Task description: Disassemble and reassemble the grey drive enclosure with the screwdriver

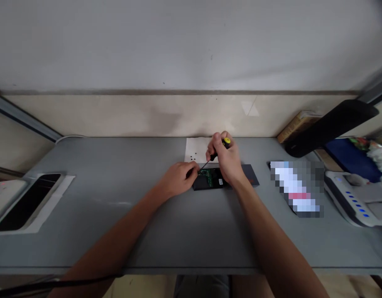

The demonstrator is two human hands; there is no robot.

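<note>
- My right hand pinches a screwdriver with a yellow and black handle, fingers wrapped around the handle, and its thin shaft slants down and left toward the board.
- My left hand is curled over the near left end of a black case, with its fingertips at the board; I cannot tell whether it is gripping the case or only pressing on it.
- A green circuit board sits exposed in the black case, which lies flat on the gray surface, between my hands and just below them.
- A dark flat panel lies just to the right of the case, partly under my right wrist.
- Behind my hands, a sheet of white paper lies against the wall, with a few small black screws on it.
- Farther right on the surface is a blurred, blocky object, too obscured to identify.
- Beyond it, at the right edge, sits a white device with blue lights.
- Well to the left, a dark glossy slab lies on a white sheet.
- At the back right corner, a book leans near a long black object.
</note>
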